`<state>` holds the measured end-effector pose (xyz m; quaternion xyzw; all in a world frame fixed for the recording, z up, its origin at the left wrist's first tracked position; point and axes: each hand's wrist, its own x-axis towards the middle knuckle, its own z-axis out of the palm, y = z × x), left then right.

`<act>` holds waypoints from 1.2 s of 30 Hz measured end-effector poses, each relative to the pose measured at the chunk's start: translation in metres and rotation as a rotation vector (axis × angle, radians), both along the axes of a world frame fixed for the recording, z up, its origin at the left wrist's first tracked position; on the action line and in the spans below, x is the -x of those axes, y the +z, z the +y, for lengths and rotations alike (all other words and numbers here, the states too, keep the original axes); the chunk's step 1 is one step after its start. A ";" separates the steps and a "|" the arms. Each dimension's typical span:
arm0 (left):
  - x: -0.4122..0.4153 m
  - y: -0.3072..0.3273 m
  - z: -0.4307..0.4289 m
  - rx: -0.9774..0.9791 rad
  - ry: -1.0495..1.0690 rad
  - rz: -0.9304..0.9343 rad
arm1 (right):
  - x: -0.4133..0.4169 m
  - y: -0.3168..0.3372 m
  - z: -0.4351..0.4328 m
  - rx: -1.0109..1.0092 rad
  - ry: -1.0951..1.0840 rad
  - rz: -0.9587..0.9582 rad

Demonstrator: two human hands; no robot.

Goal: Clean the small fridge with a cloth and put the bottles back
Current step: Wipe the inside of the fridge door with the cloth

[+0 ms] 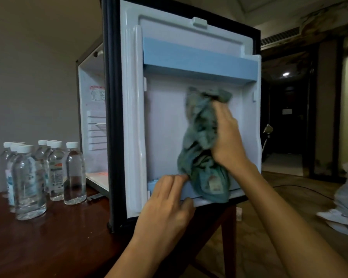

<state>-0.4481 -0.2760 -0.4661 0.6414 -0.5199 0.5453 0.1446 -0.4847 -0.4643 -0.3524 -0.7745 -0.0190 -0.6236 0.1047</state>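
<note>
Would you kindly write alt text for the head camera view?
A person's right hand holds a crumpled grey-green cloth against the white inner panel of the open small-fridge door, while the left hand grips the door's lower pale-blue shelf rail. Clear plastic water bottles stand on the dark wooden table.

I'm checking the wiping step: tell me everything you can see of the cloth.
The cloth is a crumpled grey-green rag, towel-like. The right hand holds it bunched against the white inner panel of the open fridge door; its lower end drapes over the bottom shelf rail, which the left hand grips beside it.
</note>
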 end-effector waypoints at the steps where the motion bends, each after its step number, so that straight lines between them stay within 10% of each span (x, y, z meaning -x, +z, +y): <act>1: 0.000 0.000 0.000 -0.006 0.005 0.003 | 0.002 -0.002 -0.011 -0.116 0.000 -0.048; 8: 0.001 0.001 0.001 -0.028 -0.006 0.007 | -0.018 0.026 0.031 -0.475 0.100 -0.319; 18: 0.004 0.004 0.002 -0.018 -0.029 0.011 | -0.010 -0.001 0.042 0.251 0.106 0.108; 31: 0.003 0.001 0.002 -0.034 -0.010 0.055 | -0.013 0.017 0.027 -0.506 -0.200 -0.193; 36: 0.000 0.000 -0.001 -0.029 -0.023 0.000 | -0.035 0.031 0.082 -0.086 -0.148 -0.165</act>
